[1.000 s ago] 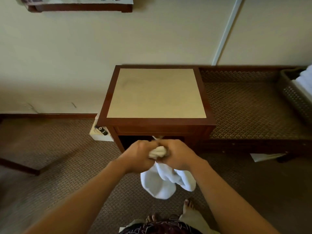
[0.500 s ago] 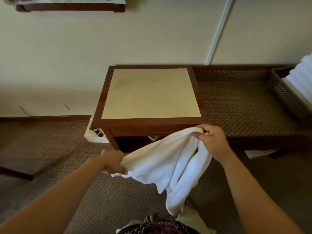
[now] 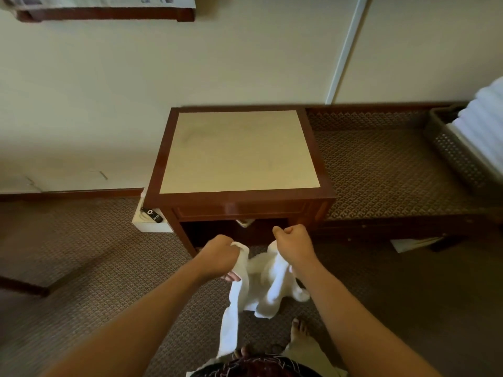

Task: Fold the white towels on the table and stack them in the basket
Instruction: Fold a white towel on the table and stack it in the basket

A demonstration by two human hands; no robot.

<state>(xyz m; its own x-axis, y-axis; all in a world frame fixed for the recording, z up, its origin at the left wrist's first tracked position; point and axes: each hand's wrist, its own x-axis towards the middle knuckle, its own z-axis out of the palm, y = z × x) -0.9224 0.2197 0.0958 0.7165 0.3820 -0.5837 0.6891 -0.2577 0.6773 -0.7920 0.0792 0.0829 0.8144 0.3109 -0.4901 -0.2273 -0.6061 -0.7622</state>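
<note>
**Gathering the towel back in front of the table**

Bringing your hands closer together, you let the stretched towel sag; half a second earlier it was pulled wide between them. Your left hand gripped one bunched edge, and your right hand was curled round another. You were probably hunting for corners before laying it flat. The towel hung white, limp and crumpled over the carpet, one tail trailing toward your feet. Beyond stood the table. Farther right, the basket held folded white towels.
</note>
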